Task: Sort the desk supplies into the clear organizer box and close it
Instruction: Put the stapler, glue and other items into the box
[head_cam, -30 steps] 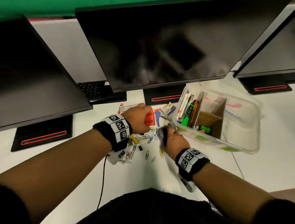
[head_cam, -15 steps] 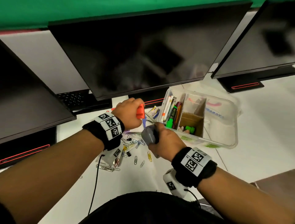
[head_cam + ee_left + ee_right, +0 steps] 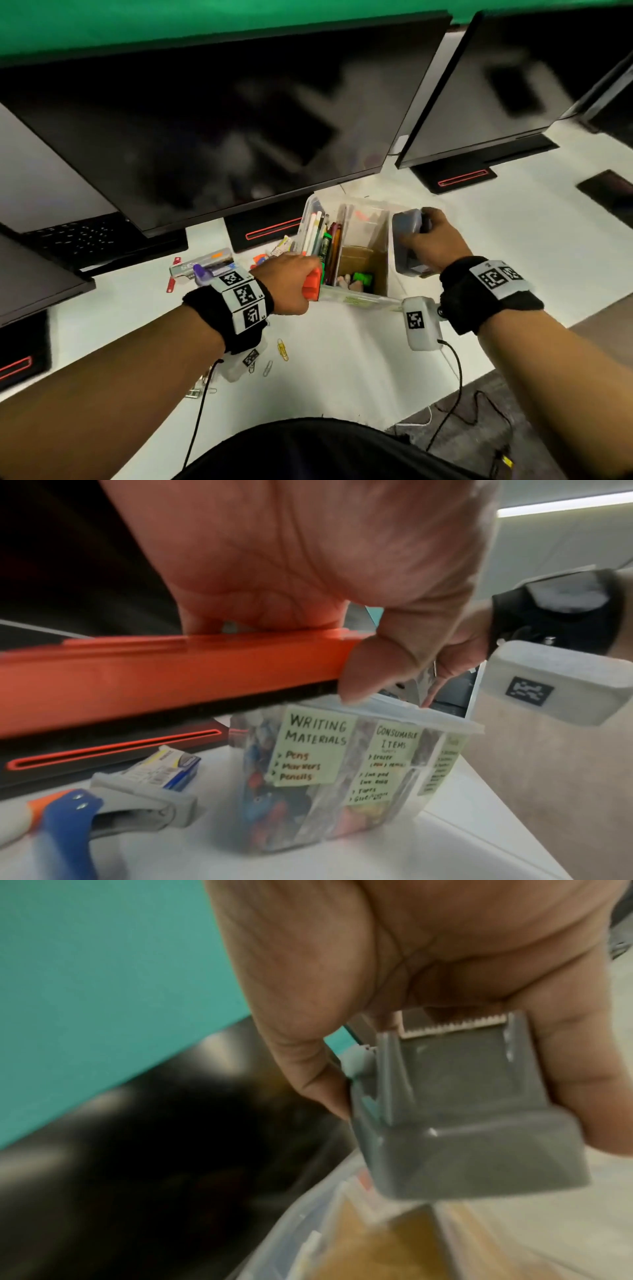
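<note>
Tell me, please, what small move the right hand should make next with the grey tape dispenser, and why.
Probably lower it into the rightmost compartment. The right hand holds the tape dispenser right over that end of the clear organizer box, beside the cardboard divider.

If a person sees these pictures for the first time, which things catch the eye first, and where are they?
First the two hands over the clear box near the desk's front edge: the right hand holds a grey tape dispenser above its right end, and the left hand grips an orange stapler at its left end. Next, the green labels on the box's front and the paper clips on the white desk.
</note>
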